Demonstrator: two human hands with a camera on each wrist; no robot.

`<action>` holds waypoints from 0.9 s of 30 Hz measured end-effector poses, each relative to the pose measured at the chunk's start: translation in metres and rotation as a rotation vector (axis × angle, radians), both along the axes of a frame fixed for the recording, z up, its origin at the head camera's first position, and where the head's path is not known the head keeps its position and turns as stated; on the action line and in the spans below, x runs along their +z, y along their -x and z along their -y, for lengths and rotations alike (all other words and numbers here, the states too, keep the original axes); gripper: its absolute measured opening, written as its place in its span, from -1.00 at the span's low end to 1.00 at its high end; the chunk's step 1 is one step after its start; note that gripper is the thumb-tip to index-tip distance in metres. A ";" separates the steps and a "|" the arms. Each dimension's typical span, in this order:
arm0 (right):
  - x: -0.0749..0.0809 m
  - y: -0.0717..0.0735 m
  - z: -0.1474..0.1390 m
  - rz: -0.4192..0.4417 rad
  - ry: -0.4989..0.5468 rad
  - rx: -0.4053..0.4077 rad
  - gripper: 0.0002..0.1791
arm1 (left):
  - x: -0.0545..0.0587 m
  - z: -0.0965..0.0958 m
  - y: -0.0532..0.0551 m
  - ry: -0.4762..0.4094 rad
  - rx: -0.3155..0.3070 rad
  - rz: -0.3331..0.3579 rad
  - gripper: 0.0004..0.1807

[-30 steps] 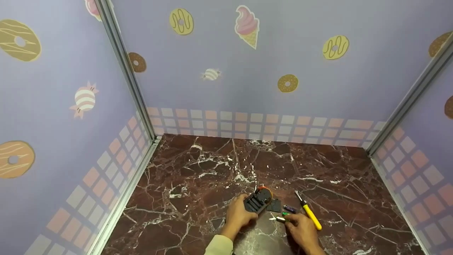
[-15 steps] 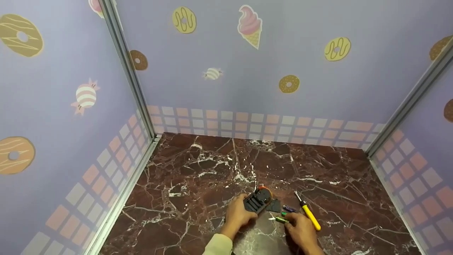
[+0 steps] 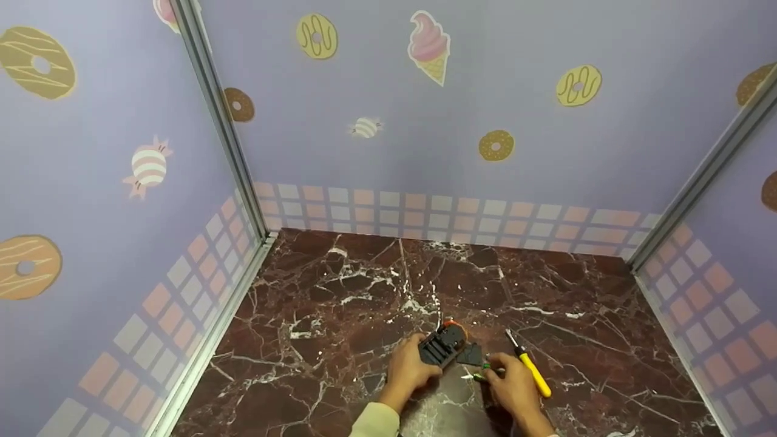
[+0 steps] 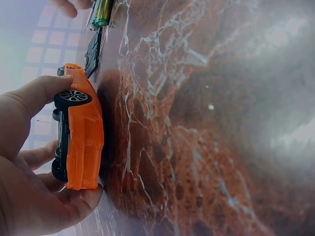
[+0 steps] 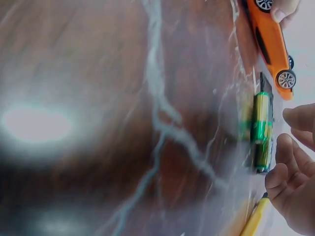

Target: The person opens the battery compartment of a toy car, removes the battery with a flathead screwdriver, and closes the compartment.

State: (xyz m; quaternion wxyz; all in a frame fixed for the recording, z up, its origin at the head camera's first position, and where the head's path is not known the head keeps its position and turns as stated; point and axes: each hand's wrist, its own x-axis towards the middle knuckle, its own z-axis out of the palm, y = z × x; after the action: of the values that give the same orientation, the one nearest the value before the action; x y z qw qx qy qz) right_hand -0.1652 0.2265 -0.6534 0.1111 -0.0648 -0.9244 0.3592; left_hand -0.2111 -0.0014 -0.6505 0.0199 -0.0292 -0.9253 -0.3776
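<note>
My left hand [image 3: 410, 364] grips an orange toy car [image 4: 86, 132], turned wheels-up. Its black underside [image 3: 442, 346] faces up in the head view, with the slotted battery compartment uncovered. The black compartment cover [image 3: 470, 354] lies on the table just right of the car. Green-and-gold batteries [image 5: 262, 118] lie near the cover; the fingers partly hide them in the head view. My right hand [image 3: 516, 382] is over and beside these batteries. In the right wrist view its thumb and fingers are slightly bent and apart, with nothing visible between them. The purple battery is hidden.
A screwdriver with a yellow handle [image 3: 535, 375] lies right of my right hand, its tip pointing away. The dark red marbled tabletop [image 3: 340, 340] reaches to patterned walls [image 3: 388, 152] at the back and both sides.
My right hand has shifted slightly forward, and its fingers now cover the purple battery that showed before. The left hand and car stay put. Views shift slightly with the head.
</note>
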 end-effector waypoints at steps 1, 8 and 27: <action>0.000 0.001 0.002 0.000 0.002 0.001 -0.75 | -0.001 0.000 0.000 0.000 0.001 0.001 -0.15; -0.004 0.008 0.023 -0.021 -0.004 0.043 -0.64 | -0.001 0.000 0.000 -0.008 0.009 0.005 -0.15; -0.002 0.015 0.057 0.010 -0.001 0.166 -0.55 | 0.003 0.000 -0.003 0.002 -0.007 0.020 -0.18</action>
State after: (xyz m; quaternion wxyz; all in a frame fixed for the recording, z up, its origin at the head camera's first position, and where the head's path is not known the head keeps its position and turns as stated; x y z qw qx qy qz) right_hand -0.1802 0.1693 -0.6551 0.0761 0.0102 -0.9273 0.3664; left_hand -0.2084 -0.0019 -0.6478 0.0095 -0.0286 -0.9257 -0.3770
